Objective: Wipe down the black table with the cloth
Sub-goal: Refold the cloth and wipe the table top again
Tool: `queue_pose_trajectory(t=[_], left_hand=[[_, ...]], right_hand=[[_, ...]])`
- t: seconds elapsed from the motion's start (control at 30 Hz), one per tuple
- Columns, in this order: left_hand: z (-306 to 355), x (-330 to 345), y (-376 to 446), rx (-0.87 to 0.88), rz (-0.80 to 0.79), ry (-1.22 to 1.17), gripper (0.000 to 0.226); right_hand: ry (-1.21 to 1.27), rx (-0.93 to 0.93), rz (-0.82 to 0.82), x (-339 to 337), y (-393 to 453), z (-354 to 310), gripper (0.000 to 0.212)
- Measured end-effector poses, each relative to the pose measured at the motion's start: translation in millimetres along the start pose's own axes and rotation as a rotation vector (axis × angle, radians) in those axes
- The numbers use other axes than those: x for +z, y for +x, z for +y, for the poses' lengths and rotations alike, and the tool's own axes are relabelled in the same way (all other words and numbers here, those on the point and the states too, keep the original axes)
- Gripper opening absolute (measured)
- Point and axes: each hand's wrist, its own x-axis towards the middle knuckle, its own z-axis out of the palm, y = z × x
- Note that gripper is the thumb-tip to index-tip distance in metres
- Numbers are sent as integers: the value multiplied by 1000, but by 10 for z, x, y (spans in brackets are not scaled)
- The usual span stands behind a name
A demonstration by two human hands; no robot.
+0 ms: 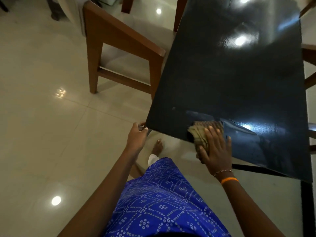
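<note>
The pale tiled floor (51, 134) fills the left half of the view and mirrors round ceiling lights. The glossy black table (239, 82) runs from about 5 o'clock up to 1 o'clock, with a wet streak shining near its near edge. A brown wooden chair (119, 53) stands just beside the table's left edge, at 11 o'clock. The person's blue patterned garment (162, 202) hangs at 6 o'clock. The right hand (216, 149) lies flat with fingers spread, pressing the bunched tan cloth (203, 132) onto the table's near edge; the cloth sticks out past the fingertips toward 11 o'clock. The left hand (136, 135) pinches the table's near left corner.
</note>
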Motion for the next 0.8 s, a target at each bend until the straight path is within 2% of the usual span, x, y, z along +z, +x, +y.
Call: queue_pose_trajectory(t=[0.07, 0.17, 0.5, 0.67, 0.73, 0.8], left_hand=[[12, 8, 21, -6, 4, -15, 31], [25, -1, 68, -5, 20, -20, 28], [92, -37, 98, -13, 40, -48, 20], [156, -41, 14, -52, 26, -79, 16], [141, -9, -49, -96, 24, -108, 17], [77, 56, -136, -168, -47, -112, 17]], right_hand=[[12, 62, 11, -48, -39, 53, 68], [23, 62, 23, -45, 52, -172, 73], [24, -119, -83, 168, 810, -1797, 60], [-31, -264, -50, 154, 868, -1512, 58], [-24, -239, -43, 123, 860, -1301, 59], [-5, -178, -46, 84, 839, -1046, 59]])
